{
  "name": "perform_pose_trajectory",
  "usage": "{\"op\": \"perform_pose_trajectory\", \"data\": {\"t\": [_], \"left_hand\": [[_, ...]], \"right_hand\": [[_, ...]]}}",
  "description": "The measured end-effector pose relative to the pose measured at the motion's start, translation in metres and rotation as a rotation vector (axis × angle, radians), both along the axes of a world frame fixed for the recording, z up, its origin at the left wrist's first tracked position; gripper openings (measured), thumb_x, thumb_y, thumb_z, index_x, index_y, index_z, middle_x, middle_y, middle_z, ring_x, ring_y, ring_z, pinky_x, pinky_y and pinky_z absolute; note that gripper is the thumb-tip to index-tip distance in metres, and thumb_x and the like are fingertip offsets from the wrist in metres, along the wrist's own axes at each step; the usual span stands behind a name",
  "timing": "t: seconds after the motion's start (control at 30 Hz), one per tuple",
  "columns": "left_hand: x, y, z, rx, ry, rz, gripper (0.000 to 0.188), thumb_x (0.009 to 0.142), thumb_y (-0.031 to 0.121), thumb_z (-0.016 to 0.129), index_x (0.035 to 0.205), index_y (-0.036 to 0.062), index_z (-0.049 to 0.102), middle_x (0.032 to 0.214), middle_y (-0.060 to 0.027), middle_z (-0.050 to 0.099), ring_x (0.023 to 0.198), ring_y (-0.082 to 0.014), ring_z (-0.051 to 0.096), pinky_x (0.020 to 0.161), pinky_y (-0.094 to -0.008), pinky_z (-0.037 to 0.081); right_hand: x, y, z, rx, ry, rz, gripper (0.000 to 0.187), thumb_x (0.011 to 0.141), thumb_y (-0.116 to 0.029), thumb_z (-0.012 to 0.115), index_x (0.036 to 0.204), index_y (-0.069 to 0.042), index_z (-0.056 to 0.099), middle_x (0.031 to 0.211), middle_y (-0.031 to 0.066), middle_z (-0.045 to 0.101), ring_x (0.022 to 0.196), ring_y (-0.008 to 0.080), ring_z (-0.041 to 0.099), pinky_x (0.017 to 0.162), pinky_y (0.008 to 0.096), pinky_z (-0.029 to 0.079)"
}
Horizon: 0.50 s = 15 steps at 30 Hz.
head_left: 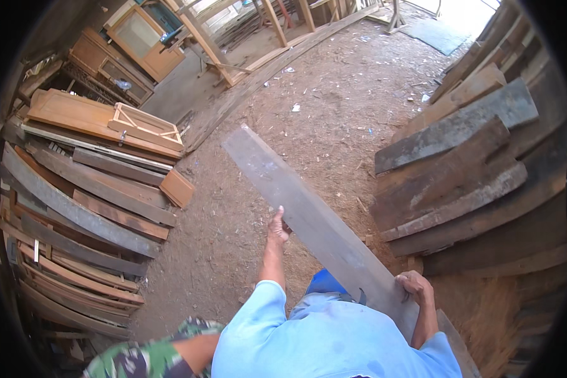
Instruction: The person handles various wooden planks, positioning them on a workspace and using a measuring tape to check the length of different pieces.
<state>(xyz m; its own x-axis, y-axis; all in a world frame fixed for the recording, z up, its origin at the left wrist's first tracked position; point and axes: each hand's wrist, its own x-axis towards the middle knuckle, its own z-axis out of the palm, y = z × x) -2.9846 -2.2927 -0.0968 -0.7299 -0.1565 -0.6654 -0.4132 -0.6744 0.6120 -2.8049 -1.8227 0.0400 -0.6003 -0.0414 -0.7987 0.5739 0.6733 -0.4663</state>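
Observation:
A long, grey-brown wooden plank (312,217) slants across in front of me, from the far middle down to the right side of my body. My left hand (280,228) grips its left edge about midway, the thumb and fingers closed round the side. Lower down, my right hand (417,287) is closed on the right edge with the fingers curled. The plank's near end is hidden beside my light blue shirt (334,340). A small dark curved piece (362,296) shows against the plank near my waist; I cannot make out what it is.
Another person's camouflage sleeve (138,362) and bare arm are close at lower left. Stacked boards (88,198) and a wooden panel (75,120) line the left. Thick dark planks (447,170) lean at right. Dirt floor (324,126) with scraps stretches toward timber frames (274,22).

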Motion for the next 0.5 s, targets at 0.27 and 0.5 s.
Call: {"op": "perform_pose_trajectory", "data": {"t": [0.27, 0.5], "left_hand": [[-0.017, 0.031, -0.007, 0.064, 0.221, 0.064, 0.054, 0.090, 0.026, 0.074, 0.134, 0.0058, 0.052, 0.126, -0.0082, 0.061, 0.114, -0.0266, 0.060, 0.100, -0.0456, 0.049], [-0.016, 0.063, 0.025, -0.020, 0.201, 0.091, 0.050, 0.091, 0.025, 0.073, 0.132, 0.0048, 0.052, 0.120, -0.0073, 0.062, 0.108, -0.0232, 0.062, 0.095, -0.0423, 0.053]], "right_hand": [[-0.037, -0.021, 0.012, 0.016, -0.168, 0.081, 0.042, 0.091, -0.042, 0.062, 0.092, -0.001, 0.071, 0.075, 0.0089, 0.067, 0.068, 0.0183, 0.063, 0.062, 0.0378, 0.048], [-0.029, 0.011, -0.010, 0.078, -0.188, 0.079, 0.042, 0.089, -0.044, 0.066, 0.100, -0.004, 0.074, 0.080, 0.0096, 0.071, 0.073, 0.0199, 0.066, 0.069, 0.0374, 0.051]]}}
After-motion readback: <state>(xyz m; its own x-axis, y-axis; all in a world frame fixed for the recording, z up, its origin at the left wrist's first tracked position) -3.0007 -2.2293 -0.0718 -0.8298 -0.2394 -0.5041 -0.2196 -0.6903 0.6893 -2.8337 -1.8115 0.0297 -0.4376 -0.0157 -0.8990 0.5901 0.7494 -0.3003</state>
